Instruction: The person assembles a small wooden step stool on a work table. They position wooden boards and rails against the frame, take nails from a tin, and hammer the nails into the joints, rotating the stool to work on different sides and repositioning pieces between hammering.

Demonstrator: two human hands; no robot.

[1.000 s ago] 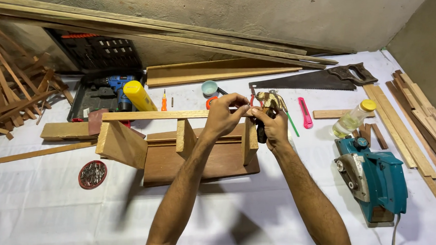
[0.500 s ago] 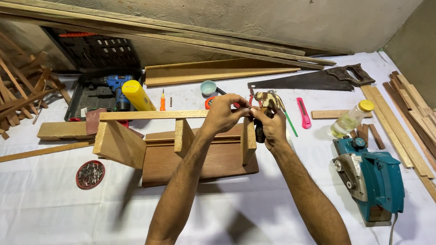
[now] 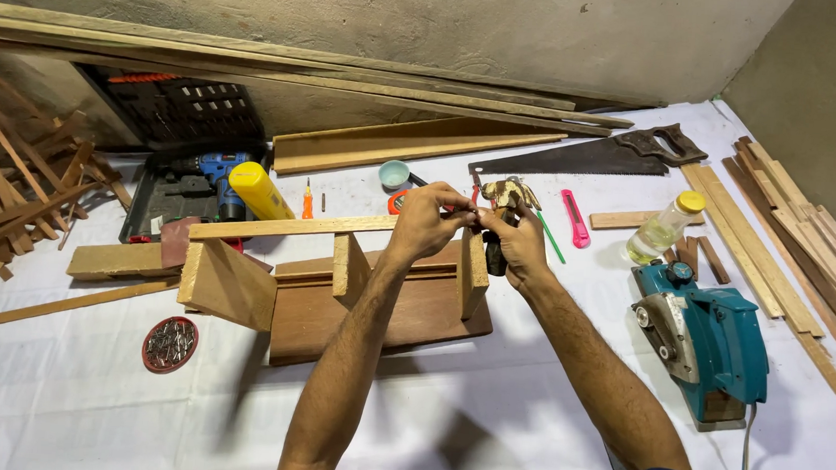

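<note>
My left hand (image 3: 426, 221) pinches a tiny thing, seemingly a small nail and mostly hidden by the fingers, at the right end of a thin wooden strip (image 3: 294, 227). The strip lies across three upright wooden blocks (image 3: 352, 265) that stand on a brown board (image 3: 385, 314). My right hand (image 3: 521, 242) grips a hammer (image 3: 509, 194) close under its head, fingertips touching the left hand's. The hammer's dark handle hangs down beside the rightmost block (image 3: 473, 271).
A teal electric planer (image 3: 708, 341) sits to the right, with wood strips (image 3: 799, 236) beyond it. Behind the hands lie a handsaw (image 3: 584, 156), pink utility knife (image 3: 574, 217) and yellow-capped bottle (image 3: 664, 227). A nail tin (image 3: 170, 344), drill case (image 3: 201, 181) and scrap pile (image 3: 11, 185) are on the left.
Both hands stay together at the strip's right end, barely shifted. The wooden assembly has not moved.
</note>
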